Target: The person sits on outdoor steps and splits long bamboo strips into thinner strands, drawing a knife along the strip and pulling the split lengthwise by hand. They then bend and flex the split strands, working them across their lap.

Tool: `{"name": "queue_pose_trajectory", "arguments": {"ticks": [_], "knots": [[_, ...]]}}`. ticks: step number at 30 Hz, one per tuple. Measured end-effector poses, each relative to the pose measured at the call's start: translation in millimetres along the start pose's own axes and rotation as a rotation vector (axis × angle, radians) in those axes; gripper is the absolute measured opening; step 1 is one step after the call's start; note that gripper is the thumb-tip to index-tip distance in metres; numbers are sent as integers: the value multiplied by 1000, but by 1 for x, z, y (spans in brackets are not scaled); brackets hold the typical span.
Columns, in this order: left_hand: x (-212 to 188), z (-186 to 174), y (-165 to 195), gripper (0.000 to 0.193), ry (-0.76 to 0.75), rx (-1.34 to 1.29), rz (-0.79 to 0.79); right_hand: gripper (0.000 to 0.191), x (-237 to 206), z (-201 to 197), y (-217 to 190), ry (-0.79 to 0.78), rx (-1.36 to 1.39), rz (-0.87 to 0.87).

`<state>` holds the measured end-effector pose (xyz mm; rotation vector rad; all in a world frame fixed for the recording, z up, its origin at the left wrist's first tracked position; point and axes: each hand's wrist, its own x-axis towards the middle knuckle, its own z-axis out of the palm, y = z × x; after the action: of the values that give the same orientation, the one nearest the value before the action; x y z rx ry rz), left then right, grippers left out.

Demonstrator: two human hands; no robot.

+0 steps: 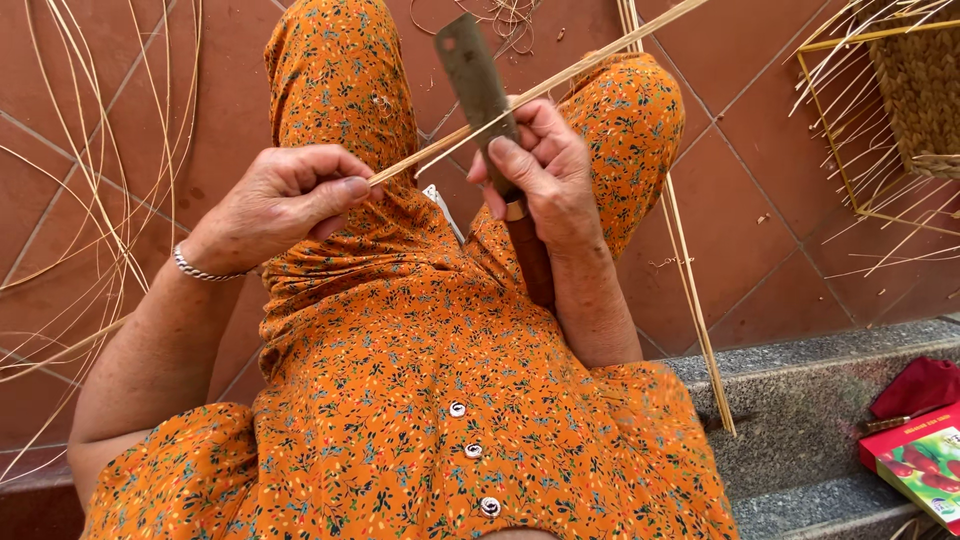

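My left hand (290, 195) pinches the near end of a thin bamboo strip (560, 77) that runs up and to the right across my knees. My right hand (545, 170) grips a flat-bladed knife (475, 70) with a brown wooden handle, blade upright, its edge against the strip where the strip splits in two. A silver bracelet (200, 270) circles my left wrist. I sit in orange flowered clothing (420, 380), knees raised.
Loose bamboo strips (90, 200) fan over the red tiled floor at left. A partly woven basket (915, 90) on a yellow frame stands at top right. A long strip (695, 300) leans on the grey stone step (800, 400). A red box (915, 465) lies at bottom right.
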<state>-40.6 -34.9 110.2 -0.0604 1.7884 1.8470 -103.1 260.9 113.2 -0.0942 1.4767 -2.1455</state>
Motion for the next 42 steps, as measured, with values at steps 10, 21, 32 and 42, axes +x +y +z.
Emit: {"name": "queue_pose_trajectory", "arguments": {"ticks": [10,21,32,42], "knots": [[-36,-34,-14,19,25,-14,-172,22,-1,-20,-3,60,111,-88],[-75,-101,-62,24,30,124,-324,26,-10,-30,-7,113,85,-123],[-79,-143,-89,28,38,74,-406,22,-10,-42,3,159,99,-150],[-92,-175,-97,29,24,185,-296,19,-9,-74,-10,272,109,-284]]}}
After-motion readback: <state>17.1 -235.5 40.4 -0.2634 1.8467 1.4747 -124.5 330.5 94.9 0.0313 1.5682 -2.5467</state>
